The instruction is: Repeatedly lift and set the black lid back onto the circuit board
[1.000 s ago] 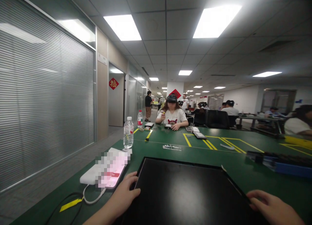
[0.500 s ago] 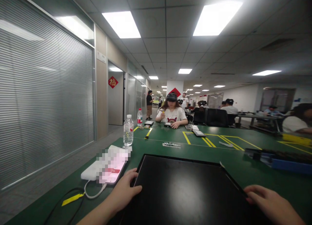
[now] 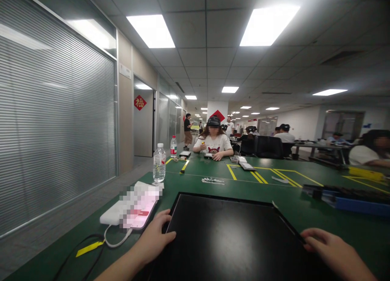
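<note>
A large black screen panel (image 3: 225, 232), glossy with a light reflected in it, lies face up before me and runs past the bottom of the view. My left hand (image 3: 160, 232) grips its left edge, the thumb over the face and the fingers along the side. At the right edge, my right hand (image 3: 324, 242) has its fingers closed on the frame; some fingertips are hidden behind it. Left of the panel lie a phone (image 3: 141, 216) with a lit pink screen and a white power bank (image 3: 110, 217), joined by a white cable (image 3: 117, 245).
The green table (image 3: 189, 186) carries yellow tape lines. A water bottle (image 3: 159, 163) stands beyond the phone, a red-capped bottle (image 3: 173, 147) farther back. Blue trays (image 3: 359, 204) lie at right. Across the table sits a person (image 3: 215, 143) with small devices. A black strap (image 3: 70, 252) lies left.
The view has shifted slightly. My right hand sits a little farther left and higher in view, still at the panel's edge. My left hand keeps its grip.
</note>
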Tool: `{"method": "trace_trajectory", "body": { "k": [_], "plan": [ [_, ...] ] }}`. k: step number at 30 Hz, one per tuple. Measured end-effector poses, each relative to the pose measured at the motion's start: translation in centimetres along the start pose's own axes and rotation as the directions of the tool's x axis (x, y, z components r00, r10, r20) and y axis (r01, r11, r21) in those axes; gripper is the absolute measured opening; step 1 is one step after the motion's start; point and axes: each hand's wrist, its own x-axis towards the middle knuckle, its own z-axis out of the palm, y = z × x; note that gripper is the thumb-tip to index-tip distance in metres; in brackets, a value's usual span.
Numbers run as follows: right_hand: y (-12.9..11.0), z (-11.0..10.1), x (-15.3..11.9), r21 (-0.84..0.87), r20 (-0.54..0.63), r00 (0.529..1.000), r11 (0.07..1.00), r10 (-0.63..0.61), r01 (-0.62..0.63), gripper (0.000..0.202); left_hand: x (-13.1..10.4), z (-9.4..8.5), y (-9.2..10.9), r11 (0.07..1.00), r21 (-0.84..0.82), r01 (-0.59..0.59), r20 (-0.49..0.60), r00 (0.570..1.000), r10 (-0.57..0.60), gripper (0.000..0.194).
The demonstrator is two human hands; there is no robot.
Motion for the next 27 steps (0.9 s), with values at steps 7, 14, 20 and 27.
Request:
{"method": "trace_trajectory", "body": {
  "k": [7, 14, 20, 27],
  "plan": [
    [0.0, -0.2, 0.2, 0.003, 0.029, 0.999, 1.0, 0.023, -0.023, 0.041, -0.7, -0.1, 0.9, 0.99, 0.137, -0.029, 0.031, 0.999, 0.025, 0.081],
    [2.3, 0.8, 1.6, 0.024, -0.061, 0.998, 0.999, -0.026, 0.028, 0.037, -2.5, -1.8, 2.7, 0.948, 0.241, -0.21, 0.261, 0.954, 0.145, 0.073],
    [1.8, 0.5, 1.3, 0.002, -0.027, 0.999, 1.0, -0.031, 0.031, 0.036, -3.4, -3.4, 3.6, 0.939, 0.218, -0.267, 0.446, 0.883, 0.147, 0.07],
    [0.3, -0.3, 0.4, -0.012, 0.011, 1.0, 1.0, -0.01, 0.01, 0.038, -3.4, -4.0, 3.8, 0.94, 0.189, -0.284, 0.525, 0.838, 0.148, 0.074]
  ]
}}
